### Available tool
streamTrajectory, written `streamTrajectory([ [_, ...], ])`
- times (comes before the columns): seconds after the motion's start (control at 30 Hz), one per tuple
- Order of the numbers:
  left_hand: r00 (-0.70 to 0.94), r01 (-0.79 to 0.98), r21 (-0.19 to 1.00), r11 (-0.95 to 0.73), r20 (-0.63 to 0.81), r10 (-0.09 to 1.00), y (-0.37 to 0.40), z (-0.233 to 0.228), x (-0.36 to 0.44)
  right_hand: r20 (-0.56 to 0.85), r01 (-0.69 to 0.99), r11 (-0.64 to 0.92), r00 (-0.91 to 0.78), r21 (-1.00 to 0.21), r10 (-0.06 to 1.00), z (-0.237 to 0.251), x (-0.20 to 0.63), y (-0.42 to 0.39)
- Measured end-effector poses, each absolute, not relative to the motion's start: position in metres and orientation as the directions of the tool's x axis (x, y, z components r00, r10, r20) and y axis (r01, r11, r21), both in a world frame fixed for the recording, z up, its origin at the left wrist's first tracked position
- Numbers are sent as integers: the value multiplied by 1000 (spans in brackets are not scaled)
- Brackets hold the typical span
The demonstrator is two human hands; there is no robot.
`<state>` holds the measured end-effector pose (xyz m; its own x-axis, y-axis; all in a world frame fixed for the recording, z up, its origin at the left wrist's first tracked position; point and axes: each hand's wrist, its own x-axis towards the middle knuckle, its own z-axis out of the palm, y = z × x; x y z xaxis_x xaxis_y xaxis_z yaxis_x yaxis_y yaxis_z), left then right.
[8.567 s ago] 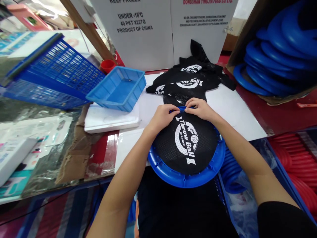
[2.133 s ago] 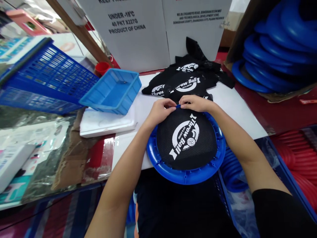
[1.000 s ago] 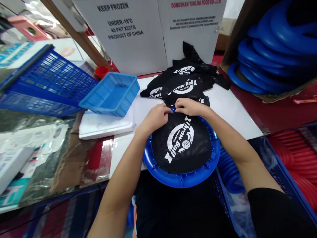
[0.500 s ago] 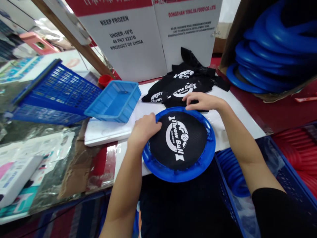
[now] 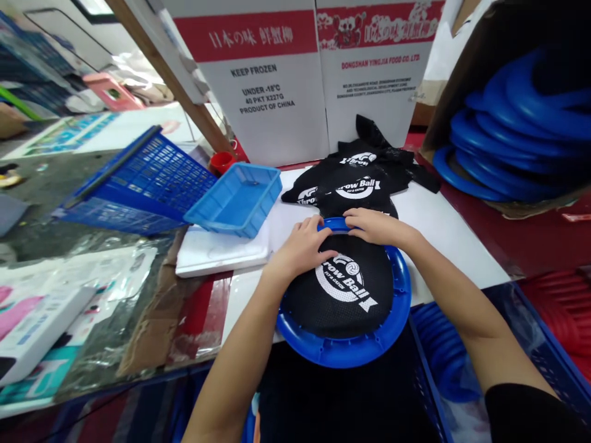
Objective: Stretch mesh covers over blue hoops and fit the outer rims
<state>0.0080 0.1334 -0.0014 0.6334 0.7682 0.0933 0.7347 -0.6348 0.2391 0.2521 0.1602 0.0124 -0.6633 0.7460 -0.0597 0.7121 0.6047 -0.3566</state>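
A round throw-ball disc has a blue plastic ring [image 5: 401, 292] around black mesh [image 5: 318, 307] with white "Throw Ball" print. It lies at the near edge of the white work surface. My left hand [image 5: 305, 245] grips the far rim, fingers over the ring and thumb over the mesh. Close beside it, my right hand [image 5: 376, 226] is closed on the same far rim; its fingertips curl over the ring. Just beyond the hands lies a loose pile of black printed mesh pieces [image 5: 355, 184]. The ring's underside is hidden.
A light blue tray [image 5: 233, 206] and a dark blue basket [image 5: 138, 178] stand left. White cartons [image 5: 272, 123] rise behind. Blue rings [image 5: 508, 141] fill a box at right; a crate [image 5: 530, 320] below right stands near red rings [image 5: 558, 314].
My left hand has moved from the left rim to the far rim. The disc's print has turned counterclockwise. My right hand has closed on the far rim. The camera view has shifted.
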Motion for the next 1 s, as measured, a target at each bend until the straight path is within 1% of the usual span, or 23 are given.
streamTrajectory([
  [0.07,601,761,231,-606,100,793,135,-8,5,-41,716,598,-652,-360,757,11,251,160],
  [0.17,551,793,273,-545,63,832,135,-9,-4,-53,695,552,-643,-460,764,14,256,162],
  [0.27,530,802,323,-503,3,848,138,-5,-11,-120,648,533,-689,-545,714,17,262,162],
  [0.33,544,779,377,-502,-7,839,141,-3,-14,-163,622,536,-726,-571,668,17,264,162],
  [0.43,590,698,499,-514,8,808,147,0,-19,-174,613,532,-735,-584,656,13,264,162],
  [0.53,590,633,621,-463,1,808,151,3,-24,-142,600,529,-730,-600,668,11,264,165],
  [0.67,491,598,736,-318,-21,871,152,5,-28,-68,533,507,-732,-678,678,9,269,174],
  [0.8,452,564,779,-275,-12,892,154,3,-29,-7,476,466,-705,-746,709,2,275,184],
  [0.9,447,550,797,-248,-30,894,157,0,-27,25,470,446,-666,-762,745,-4,276,188],
  [1.0,435,537,813,-224,-40,899,159,-5,-26,46,466,452,-656,-761,754,-10,274,191],
])
